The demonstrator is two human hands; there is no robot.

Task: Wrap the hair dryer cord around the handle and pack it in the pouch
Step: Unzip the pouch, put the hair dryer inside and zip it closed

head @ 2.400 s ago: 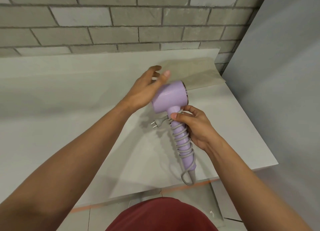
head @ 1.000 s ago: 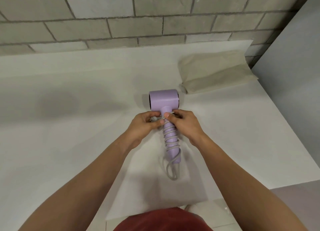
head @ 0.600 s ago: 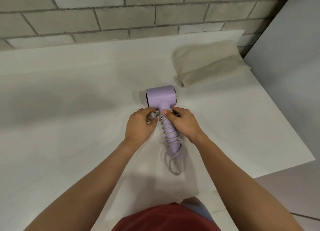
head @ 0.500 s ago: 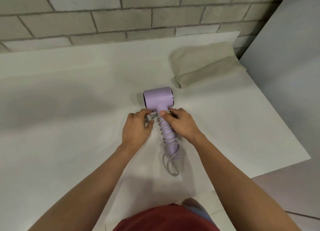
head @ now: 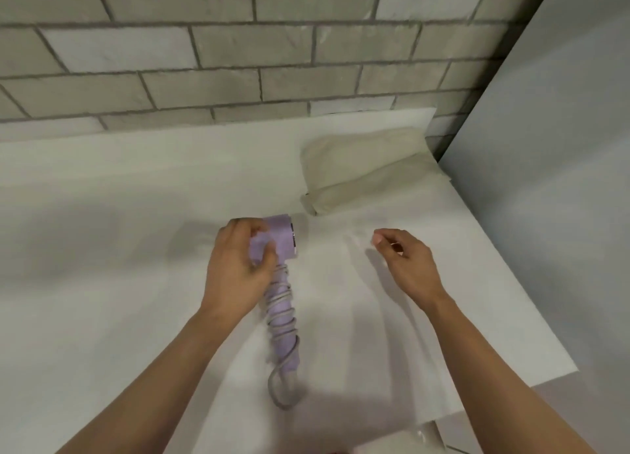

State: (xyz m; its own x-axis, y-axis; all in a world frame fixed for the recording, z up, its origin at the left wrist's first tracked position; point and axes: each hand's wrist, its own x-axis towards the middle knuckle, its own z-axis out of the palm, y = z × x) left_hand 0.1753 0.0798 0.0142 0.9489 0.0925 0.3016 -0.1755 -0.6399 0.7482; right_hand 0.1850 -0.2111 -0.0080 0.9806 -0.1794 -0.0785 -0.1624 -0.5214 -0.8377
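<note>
Lilac hair dryer [head: 276,235] sits mid worktop [head: 102,249], grey cord [head: 278,298] coiled round its handle, left hand [head: 235,269] fingers clamped on its head. Right hand [head: 409,266] fingers loosely curled, holding nothing. Beige pouch [head: 368,170] lies near, contents hidden.

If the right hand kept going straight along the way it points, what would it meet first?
Most likely the near folded edge of the pouch; the height of the right hand is unclear.

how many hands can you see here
2. The left hand grips the purple hair dryer at its head, mid-table. The right hand hovers to the dryer's right, in front of the beige pouch, holding nothing. No other hand shows.
</note>
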